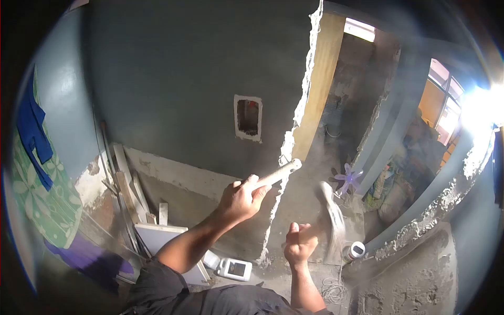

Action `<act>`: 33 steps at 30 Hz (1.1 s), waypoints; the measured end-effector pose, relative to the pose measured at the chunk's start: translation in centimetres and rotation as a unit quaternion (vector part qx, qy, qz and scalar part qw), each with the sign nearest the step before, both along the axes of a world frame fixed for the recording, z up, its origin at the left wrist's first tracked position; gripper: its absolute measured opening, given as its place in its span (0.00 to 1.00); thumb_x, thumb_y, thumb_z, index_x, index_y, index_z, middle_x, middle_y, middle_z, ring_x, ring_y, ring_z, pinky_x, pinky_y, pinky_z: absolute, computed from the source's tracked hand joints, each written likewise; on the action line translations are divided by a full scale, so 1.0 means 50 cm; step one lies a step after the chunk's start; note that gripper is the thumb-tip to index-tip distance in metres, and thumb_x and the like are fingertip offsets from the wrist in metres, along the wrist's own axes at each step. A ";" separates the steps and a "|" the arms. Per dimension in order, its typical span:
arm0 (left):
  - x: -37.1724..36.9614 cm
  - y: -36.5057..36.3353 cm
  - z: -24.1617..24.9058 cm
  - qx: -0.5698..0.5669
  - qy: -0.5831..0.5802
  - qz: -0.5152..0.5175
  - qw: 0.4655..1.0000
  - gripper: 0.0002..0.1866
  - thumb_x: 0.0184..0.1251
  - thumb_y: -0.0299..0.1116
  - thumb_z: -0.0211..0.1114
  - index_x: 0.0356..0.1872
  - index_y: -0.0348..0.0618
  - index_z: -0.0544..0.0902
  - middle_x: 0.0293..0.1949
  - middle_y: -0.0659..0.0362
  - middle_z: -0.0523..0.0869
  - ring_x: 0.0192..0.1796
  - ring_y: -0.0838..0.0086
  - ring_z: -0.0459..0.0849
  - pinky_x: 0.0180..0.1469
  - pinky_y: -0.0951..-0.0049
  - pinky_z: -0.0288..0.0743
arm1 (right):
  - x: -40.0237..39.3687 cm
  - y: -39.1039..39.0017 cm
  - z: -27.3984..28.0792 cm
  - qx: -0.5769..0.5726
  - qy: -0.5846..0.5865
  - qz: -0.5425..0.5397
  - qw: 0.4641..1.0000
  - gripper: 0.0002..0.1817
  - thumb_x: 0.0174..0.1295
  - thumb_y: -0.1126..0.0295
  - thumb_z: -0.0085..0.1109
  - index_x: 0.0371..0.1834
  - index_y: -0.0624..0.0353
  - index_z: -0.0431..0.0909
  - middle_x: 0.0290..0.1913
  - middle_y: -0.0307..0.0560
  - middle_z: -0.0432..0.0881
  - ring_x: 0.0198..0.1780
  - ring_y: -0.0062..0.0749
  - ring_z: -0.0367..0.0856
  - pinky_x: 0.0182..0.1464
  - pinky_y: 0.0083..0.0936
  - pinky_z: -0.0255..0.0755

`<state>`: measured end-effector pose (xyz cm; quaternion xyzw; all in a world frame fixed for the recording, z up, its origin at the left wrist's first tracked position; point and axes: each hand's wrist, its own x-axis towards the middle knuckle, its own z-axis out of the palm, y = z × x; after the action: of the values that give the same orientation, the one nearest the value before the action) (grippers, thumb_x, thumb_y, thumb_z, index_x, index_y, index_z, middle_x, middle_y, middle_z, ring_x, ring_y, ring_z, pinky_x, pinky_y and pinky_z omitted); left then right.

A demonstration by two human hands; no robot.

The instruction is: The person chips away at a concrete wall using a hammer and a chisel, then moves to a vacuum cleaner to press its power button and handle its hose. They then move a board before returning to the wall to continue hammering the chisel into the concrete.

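Observation:
My left hand (pixel 239 200) is closed round a thick, dusty chisel (pixel 275 175). The chisel slants up to the right, and its far end overlaps the rough, broken white edge (pixel 288 144) of the grey wall. Lower and to the right, my right hand (pixel 301 244) is closed in a fist on the handle of a hammer (pixel 336 216). The hammer's metal head is smeared by motion, to the right of the fist and apart from the chisel.
A rectangular hole (pixel 248 116) is cut in the grey wall (pixel 173 79). Boards (pixel 126 191) lean at left near hanging cloths (pixel 50 173). A white jug-like container (pixel 234 269) and a round can (pixel 355 251) stand below. A doorway lies beyond the edge; a bright light (pixel 480 110) shines at right.

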<state>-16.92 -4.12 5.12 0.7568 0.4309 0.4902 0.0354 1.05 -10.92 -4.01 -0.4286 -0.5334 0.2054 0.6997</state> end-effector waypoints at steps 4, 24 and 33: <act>-0.002 0.003 -0.008 0.008 0.014 0.020 1.000 0.13 0.72 0.39 0.65 0.32 0.42 0.78 0.21 0.48 0.83 0.25 0.50 0.85 0.26 0.60 0.78 | 0.015 0.032 -0.053 0.059 -0.132 -0.083 0.986 0.22 0.74 0.64 0.50 0.19 0.60 0.67 0.17 0.35 0.70 0.21 0.21 0.65 0.26 0.23 0.60; -0.020 0.045 -0.038 0.019 0.015 -0.004 1.000 0.18 0.72 0.45 0.64 0.30 0.40 0.75 0.19 0.47 0.82 0.25 0.48 0.85 0.25 0.57 0.77 | -0.007 0.065 -0.045 0.122 -0.134 -0.111 0.977 0.18 0.72 0.66 0.53 0.22 0.59 0.69 0.17 0.41 0.69 0.20 0.30 0.64 0.26 0.32 0.60; -0.020 0.045 -0.040 0.013 0.007 -0.020 1.000 0.19 0.74 0.44 0.63 0.28 0.41 0.74 0.19 0.46 0.81 0.25 0.48 0.85 0.24 0.57 0.76 | 0.028 0.057 -0.030 0.119 -0.188 -0.099 0.970 0.17 0.67 0.72 0.55 0.18 0.61 0.71 0.19 0.41 0.74 0.21 0.28 0.72 0.26 0.30 0.64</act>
<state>-17.90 -1.89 3.14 0.7690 0.4097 0.4897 0.0324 2.47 -8.07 -5.51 -0.4234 -0.6307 -0.0141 0.6502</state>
